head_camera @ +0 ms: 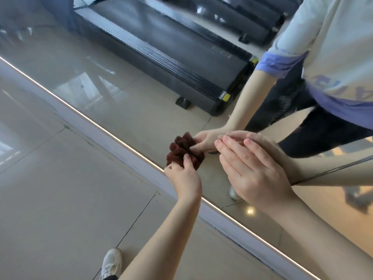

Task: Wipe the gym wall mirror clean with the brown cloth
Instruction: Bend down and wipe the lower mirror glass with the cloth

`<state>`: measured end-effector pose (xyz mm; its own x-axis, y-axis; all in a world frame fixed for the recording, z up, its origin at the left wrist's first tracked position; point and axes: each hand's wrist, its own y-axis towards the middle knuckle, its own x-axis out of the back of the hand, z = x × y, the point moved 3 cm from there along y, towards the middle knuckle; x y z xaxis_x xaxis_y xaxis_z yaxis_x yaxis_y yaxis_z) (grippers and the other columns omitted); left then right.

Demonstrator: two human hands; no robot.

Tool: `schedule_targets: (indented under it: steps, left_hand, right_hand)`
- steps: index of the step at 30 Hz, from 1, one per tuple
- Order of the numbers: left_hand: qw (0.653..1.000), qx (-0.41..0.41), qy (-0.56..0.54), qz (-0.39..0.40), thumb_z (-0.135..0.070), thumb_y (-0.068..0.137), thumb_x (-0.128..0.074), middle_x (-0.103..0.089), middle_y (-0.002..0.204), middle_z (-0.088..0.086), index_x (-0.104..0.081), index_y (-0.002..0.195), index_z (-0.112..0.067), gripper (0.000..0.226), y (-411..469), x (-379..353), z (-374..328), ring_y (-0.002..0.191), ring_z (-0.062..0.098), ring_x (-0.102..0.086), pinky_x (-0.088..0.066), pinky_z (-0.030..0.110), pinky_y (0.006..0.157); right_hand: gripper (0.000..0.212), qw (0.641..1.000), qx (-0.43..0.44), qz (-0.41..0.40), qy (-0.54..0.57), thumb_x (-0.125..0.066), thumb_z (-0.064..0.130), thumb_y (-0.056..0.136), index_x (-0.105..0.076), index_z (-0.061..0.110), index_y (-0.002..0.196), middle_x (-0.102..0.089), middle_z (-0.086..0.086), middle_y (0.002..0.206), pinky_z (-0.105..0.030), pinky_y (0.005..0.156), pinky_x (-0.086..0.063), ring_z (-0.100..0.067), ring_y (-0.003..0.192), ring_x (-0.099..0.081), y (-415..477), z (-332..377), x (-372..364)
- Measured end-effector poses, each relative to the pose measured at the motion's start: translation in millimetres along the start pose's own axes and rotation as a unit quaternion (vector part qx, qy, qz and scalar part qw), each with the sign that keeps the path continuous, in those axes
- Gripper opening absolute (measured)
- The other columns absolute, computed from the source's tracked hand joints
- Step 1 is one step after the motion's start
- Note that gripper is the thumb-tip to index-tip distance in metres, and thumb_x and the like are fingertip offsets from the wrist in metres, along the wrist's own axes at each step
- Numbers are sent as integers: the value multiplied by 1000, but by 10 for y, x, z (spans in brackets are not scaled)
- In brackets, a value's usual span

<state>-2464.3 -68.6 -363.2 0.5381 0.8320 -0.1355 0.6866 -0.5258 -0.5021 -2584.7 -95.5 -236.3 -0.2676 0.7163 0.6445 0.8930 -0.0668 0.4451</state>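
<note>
Mirror (141,87): on the wall, ahead of the person
Skirting strip (101,134): directly beneath the mirror, between it and the floor (60,188)
Cloth (179,153): against the mirror, just above its lower edge
Left hand (182,178): pinching the cloth, at the mirror's lower edge
Right hand (254,168): flat on the mirror, just right of the cloth
Shoe (112,261): on the floor, well back from the mirror
Treadmill (171,57): reflected in the mirror, above the cloth

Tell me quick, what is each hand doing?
Left hand: closed, pinching the cloth against the mirror.
Right hand: open, fingers straight, flat on the mirror.
</note>
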Motion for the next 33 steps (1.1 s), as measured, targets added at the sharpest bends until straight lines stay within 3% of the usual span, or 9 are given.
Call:
schedule_targets:
  steps: [5,11,16,22,27,31,33]
  left_hand:
    - [994,78,9,-76,-24,105,-45,-52,137,14,-54,138,-6,38,397,130,-83,121,29,-58,-45,37,105]
    - [998,52,-17,-17,-17,105,-47,-63,123,13,-58,127,-9,27,28,59,-165,109,24,-65,-52,38,100]
    - [988,122,-35,-84,-23,103,-49,-61,128,14,-56,134,-12,33,402,202,-435,108,29,-64,-50,44,102]
    - [995,72,-70,-10,-16,103,-51,-70,111,6,-61,121,-14,20,153,234,-713,104,20,-67,-52,38,100]
    - [991,93,-64,-77,-17,101,-53,-67,121,9,-60,130,-18,30,642,435,-940,109,27,-66,-50,44,103]
    - [993,89,-69,-21,-19,102,-53,-67,122,8,-57,134,-15,32,476,430,-1049,112,24,-66,-50,42,105]
    - [992,90,-78,-33,-19,102,-54,-67,123,9,-57,135,-15,33,498,479,-1130,111,23,-65,-50,41,103]
  right_hand:
    - [29,1000,-10,1,20,-63,7,89,-69,4,117,-59,-12,137,-38,113,-35,-22,129,-54,17,9,20]
    - [30,998,-41,28,32,-64,9,88,-70,6,118,-58,-10,138,-37,117,-27,-21,132,-52,28,94,-19]
    - [39,996,-52,63,41,-63,12,88,-64,6,126,-53,-11,143,-37,120,-22,-23,136,-46,125,163,-54]
    - [37,994,-87,35,54,-55,9,95,-61,4,130,-52,-13,144,-38,122,-17,-24,139,-39,522,169,-73]
    - [40,995,-71,68,32,-59,12,93,-60,5,133,-51,-11,145,-38,122,-14,-24,139,-43,707,241,-172]
    - [46,994,-59,89,8,-62,14,93,-55,4,138,-47,-11,149,-39,122,-14,-24,141,-38,692,243,-199]
    - [47,994,-53,92,-3,-59,12,94,-52,3,139,-46,-12,149,-39,122,-15,-25,142,-35,695,252,-212]
